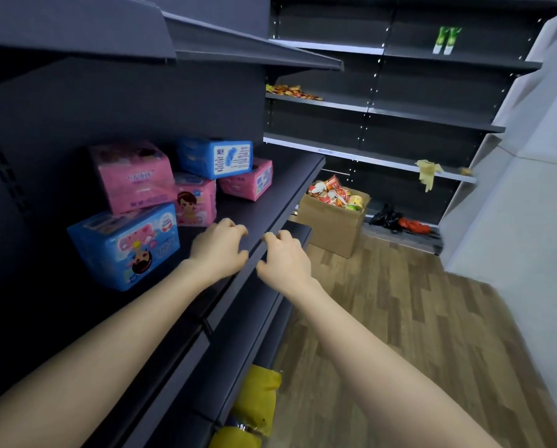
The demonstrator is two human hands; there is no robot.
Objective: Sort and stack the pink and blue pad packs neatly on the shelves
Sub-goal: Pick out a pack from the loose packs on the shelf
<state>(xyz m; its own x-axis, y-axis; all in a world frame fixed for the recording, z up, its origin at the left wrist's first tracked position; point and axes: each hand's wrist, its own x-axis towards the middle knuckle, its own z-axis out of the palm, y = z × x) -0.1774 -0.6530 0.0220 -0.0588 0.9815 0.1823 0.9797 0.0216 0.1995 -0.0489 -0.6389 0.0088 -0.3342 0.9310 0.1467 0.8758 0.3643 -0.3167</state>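
Dark shelf edge (286, 208) at right hand (283, 257)

**Single head view, angled down the shelf**

I'm watching through one wide-angle camera on the head, facing forward and down along both forearms. It sits close behind the left grip (220, 250) and right grip (283, 258). The shelf (286, 182) stretches left of and beyond them, with the floor (399, 302) to their right.
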